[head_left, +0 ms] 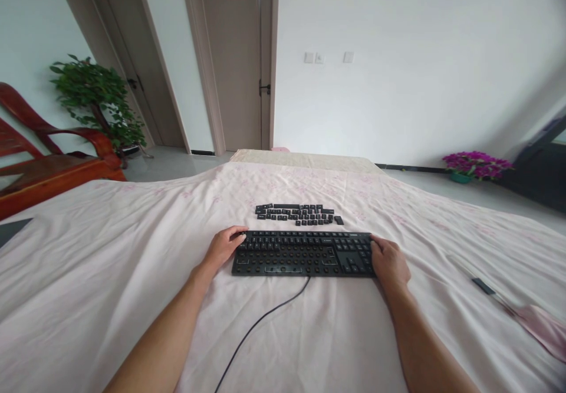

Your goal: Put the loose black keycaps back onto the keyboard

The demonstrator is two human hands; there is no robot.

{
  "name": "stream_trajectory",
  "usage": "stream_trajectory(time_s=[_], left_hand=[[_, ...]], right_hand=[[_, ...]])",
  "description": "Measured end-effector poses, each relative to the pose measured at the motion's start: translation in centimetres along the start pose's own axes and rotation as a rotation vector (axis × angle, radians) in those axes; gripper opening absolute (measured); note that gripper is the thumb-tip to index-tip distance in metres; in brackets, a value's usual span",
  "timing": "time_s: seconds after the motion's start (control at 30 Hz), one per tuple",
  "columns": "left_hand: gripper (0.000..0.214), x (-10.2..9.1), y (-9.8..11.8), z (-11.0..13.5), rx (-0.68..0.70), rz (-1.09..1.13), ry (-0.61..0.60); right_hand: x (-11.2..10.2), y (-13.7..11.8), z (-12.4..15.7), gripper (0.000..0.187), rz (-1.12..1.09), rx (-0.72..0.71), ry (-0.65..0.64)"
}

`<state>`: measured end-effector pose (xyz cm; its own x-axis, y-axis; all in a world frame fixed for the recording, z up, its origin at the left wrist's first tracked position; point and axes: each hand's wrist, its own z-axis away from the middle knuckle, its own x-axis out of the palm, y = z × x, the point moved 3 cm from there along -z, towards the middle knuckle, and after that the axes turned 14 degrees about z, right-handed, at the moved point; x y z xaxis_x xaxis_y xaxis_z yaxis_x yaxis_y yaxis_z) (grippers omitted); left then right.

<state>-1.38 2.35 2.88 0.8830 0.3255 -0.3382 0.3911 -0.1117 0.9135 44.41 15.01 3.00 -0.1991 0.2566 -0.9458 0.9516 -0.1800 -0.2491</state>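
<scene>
A black computer keyboard (305,254) lies in front of me on a pale pink cloth, its cable (265,317) running from the near edge toward me. Many keys are off its lower left and middle part, leaving bare key mounts. My left hand (223,245) grips the keyboard's left end, thumb over the upper left corner. At the opposite end my right hand (390,260) is closed around the right edge, fingers mostly hidden. Just beyond the keyboard, loose black keycaps (287,213) lie in rough rows, a long space bar (286,206) among them.
The flower-patterned cloth (110,275) covers a wide surface. To the right lie a thin tool with a black part (483,285) and a pink cloth piece (542,325). A wooden chair (57,151), a leafy plant (95,98) and purple flowers (477,163) stand around it.
</scene>
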Motion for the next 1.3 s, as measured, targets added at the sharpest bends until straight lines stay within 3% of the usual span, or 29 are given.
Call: stream_trajectory(time_s=[1.3], left_hand=[[0.035,-0.14,-0.34,-0.13,0.010,-0.024,0.007]], right_hand=[[0.45,0.18,-0.18,0.043,0.013,-0.015,0.013]])
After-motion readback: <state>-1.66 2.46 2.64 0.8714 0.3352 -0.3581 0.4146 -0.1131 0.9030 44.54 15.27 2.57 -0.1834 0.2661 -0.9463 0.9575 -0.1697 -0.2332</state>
